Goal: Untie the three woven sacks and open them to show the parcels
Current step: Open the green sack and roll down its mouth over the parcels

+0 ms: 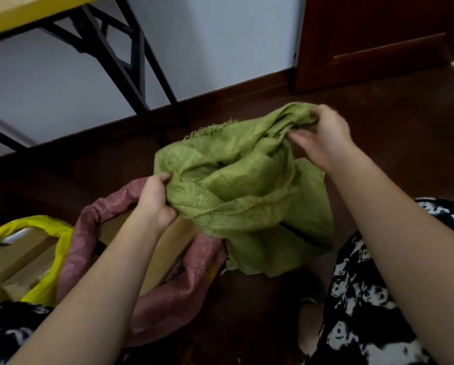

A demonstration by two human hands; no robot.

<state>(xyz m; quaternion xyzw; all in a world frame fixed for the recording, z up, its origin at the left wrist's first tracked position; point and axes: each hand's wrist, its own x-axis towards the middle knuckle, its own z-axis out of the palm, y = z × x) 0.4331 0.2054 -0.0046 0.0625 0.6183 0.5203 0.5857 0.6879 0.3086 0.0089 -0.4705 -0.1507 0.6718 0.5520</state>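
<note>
A crumpled green woven sack (247, 191) is held up over the dark brown wooden floor (247, 312) between two hands. Its near left edge is pinched by the left hand (156, 200), the thumb and curled fingers forming a closed grip on a fold of the cloth. The bunched far end of the sack is gripped by the right hand (326, 138), whose fingers are curled round the gathered fabric. The mouth of the sack is seen partly parted, though its contents cannot be made out. Just left of it, a dull pink woven sack (194, 280) is rolled down around a brown cardboard parcel (165, 248). Further left, a yellow woven sack (49, 272) is likewise opened, with cardboard parcels (17, 259) shown inside. A black folding frame (120, 48) is seen against the white wall (220, 35).
</note>
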